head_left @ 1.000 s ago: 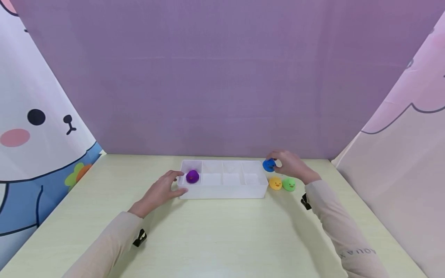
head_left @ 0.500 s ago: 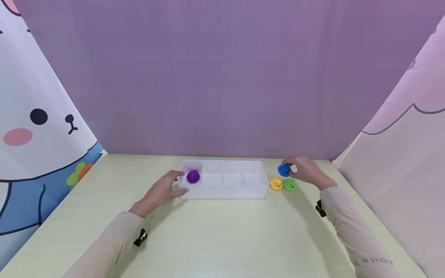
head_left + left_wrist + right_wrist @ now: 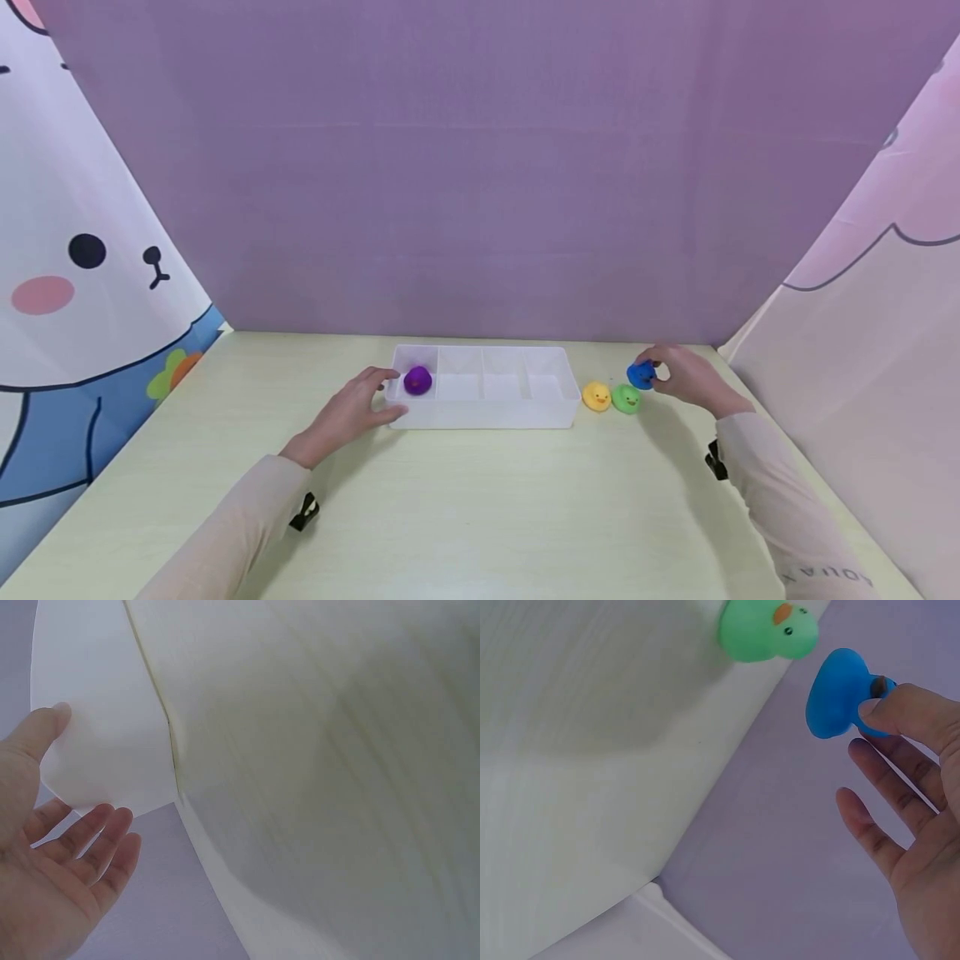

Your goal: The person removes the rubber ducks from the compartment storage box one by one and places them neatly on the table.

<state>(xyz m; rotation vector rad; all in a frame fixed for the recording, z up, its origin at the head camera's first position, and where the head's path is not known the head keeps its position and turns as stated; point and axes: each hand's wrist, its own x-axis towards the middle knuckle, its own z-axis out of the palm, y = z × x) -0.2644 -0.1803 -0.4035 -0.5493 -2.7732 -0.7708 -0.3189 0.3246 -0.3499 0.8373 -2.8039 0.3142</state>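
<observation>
Thumb and fingertips pinch the blue duck [image 3: 641, 375] in a person's right hand [image 3: 693, 382], while the left hand [image 3: 348, 417], fingers relaxed and parted, rests against one end of a white tray [image 3: 483, 414]. A purple backdrop [image 3: 480, 167] hangs behind a pale table [image 3: 480, 500]. Both forearms, in beige sleeves [image 3: 787, 500], extend from the near corners; the right wrist bends inward, knuckles up, with the lower fingers loosely fanned in its wrist view. The left thumb lies along the tray's wall, the other fingers around its corner.

The tray has four compartments in a row, and the count stands at one duck inside and three out. The purple duck [image 3: 417, 381] sits in the leftmost compartment. The yellow duck [image 3: 597, 397] is on the table just beside the tray's right end, the green duck [image 3: 626, 399] next to it. The blue one is just behind and right of the green; whether it touches the table cannot be told.
</observation>
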